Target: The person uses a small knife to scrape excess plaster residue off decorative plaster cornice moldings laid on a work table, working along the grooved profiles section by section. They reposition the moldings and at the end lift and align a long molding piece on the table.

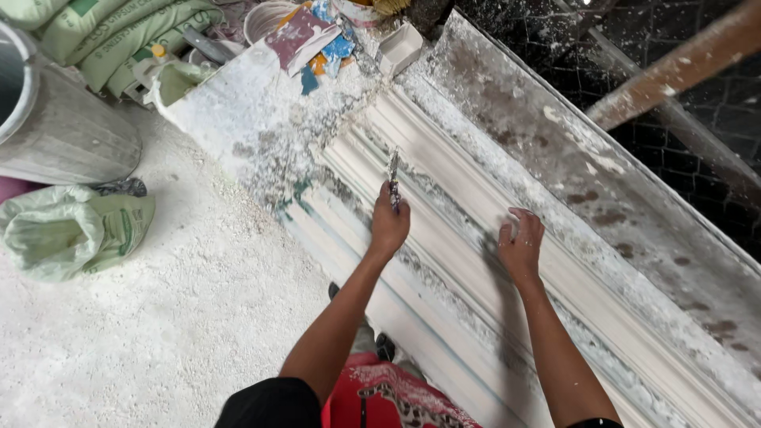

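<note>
Left hand (389,224) fisted around a thin metal tool (393,176), fingers pressed shut on its handle, blade poking out toward 12 o'clock and tip touching the moulding (444,238). Right hand (520,247) not holding anything clear; fingers curled loosely, tips pressing on the moulding's profile, maybe a small white bit under them, can't tell. Moulding is a long white plaster cornice piece, ribbed, lying on the bench (634,206); long axis runs from 11 o'clock down to 5 o'clock across the frame. Tool lies roughly along that axis, a little steeper. Blade tip sits at 12 o'clock from the left fist, in a groove near the moulding's upper end; right hand is at 3 o'clock from the left, apart, on the same piece further down its length. Left hand is the nearer one to the upper end. Bench surface crusted with dried plaster and brown patches. Containers: grey bin (55,119) at 9 o'clock, top-left, lying tilted, contents hidden; pale green sack (71,230) slumped just below it on the plaster-dusted floor (174,317), mouth crumpled, contents not visible; stacked green sacks (119,32) at 11 o'clock, closed; white bucket (265,17) at 12 o'clock, inside unclear; small white tray (399,49) beside it, looks empty. Coloured scraps (305,36) piled by the bucket.
</note>
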A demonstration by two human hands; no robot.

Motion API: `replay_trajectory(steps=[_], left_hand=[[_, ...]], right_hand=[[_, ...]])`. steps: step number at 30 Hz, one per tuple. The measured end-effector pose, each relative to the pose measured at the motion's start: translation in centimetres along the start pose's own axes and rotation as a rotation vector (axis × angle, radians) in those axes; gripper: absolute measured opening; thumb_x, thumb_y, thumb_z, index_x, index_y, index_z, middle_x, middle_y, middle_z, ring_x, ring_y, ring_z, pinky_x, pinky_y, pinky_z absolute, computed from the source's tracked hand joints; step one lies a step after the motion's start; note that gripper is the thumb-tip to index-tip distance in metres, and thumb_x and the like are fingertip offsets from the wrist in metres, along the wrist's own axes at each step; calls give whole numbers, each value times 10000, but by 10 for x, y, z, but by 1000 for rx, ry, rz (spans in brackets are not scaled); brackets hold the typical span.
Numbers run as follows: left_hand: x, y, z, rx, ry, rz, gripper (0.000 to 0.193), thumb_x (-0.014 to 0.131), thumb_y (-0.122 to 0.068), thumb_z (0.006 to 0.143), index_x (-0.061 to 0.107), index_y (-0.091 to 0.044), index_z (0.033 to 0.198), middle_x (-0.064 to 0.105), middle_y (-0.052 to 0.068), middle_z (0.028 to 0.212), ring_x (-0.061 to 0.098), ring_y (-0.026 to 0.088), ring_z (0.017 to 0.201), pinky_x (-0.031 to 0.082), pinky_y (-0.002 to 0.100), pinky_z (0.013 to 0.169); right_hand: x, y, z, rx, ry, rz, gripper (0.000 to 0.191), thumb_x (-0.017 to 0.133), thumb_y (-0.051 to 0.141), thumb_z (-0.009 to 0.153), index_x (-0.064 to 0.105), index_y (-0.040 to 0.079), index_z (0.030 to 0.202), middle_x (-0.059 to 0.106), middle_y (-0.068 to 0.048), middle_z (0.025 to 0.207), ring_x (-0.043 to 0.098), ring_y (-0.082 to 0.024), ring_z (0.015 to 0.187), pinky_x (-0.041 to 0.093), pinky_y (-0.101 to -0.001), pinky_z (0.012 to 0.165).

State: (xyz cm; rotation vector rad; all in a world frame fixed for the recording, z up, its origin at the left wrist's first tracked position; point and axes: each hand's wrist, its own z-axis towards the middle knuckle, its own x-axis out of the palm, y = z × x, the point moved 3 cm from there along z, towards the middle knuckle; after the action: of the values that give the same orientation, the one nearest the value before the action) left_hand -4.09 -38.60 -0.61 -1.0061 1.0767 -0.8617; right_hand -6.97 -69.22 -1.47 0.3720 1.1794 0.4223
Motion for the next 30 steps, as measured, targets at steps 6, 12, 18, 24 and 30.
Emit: replay_trajectory(steps=[6, 12, 18, 24, 30], left_hand=[[55, -6, 46, -267, -23, 154, 623, 503, -163, 1009, 265, 109, 1517, 551, 343, 1281, 610, 482, 1085, 518, 515, 947], [88, -2, 38, -430, 83, 3, 685, 437, -149, 1041, 95, 177, 1536, 404, 454, 1357, 546, 544, 1159, 482, 543, 1001], [95, -1, 46, -360, 12, -20, 686, 418, -104, 1027, 67, 223, 1518, 397, 477, 1339, 522, 569, 1219, 461, 553, 1031], [89, 7, 53, -688, 233, 72, 690, 360, -185, 1046, 50, 163, 1555, 633, 402, 1200, 676, 505, 1056, 547, 534, 914], [82, 12, 64, -287, 51, 151, 655, 441, -103, 1042, 128, 250, 1496, 514, 487, 1289, 602, 553, 1153, 504, 550, 992]], right_hand=[[18, -7, 18, -34, -64, -291, 394, 555, 178, 1012, 607, -7, 1355, 599, -221, 1351, 528, -408, 1303, 348, -551, 1128], [14, 11, 13, -22, -105, -315, 366, 554, 170, 1030, 652, -8, 1335, 624, -212, 1330, 560, -393, 1273, 409, -518, 1128], [11, 9, 11, 64, -39, -291, 382, 562, 192, 998, 655, 3, 1316, 628, -202, 1281, 571, -389, 1229, 420, -520, 1102], [13, 7, 7, 83, -36, -290, 388, 556, 213, 1026, 654, 8, 1341, 628, -199, 1286, 562, -388, 1234, 399, -522, 1117], [12, 8, 8, 94, -25, -268, 392, 552, 205, 1028, 649, 13, 1355, 624, -198, 1293, 556, -387, 1246, 399, -520, 1121]])
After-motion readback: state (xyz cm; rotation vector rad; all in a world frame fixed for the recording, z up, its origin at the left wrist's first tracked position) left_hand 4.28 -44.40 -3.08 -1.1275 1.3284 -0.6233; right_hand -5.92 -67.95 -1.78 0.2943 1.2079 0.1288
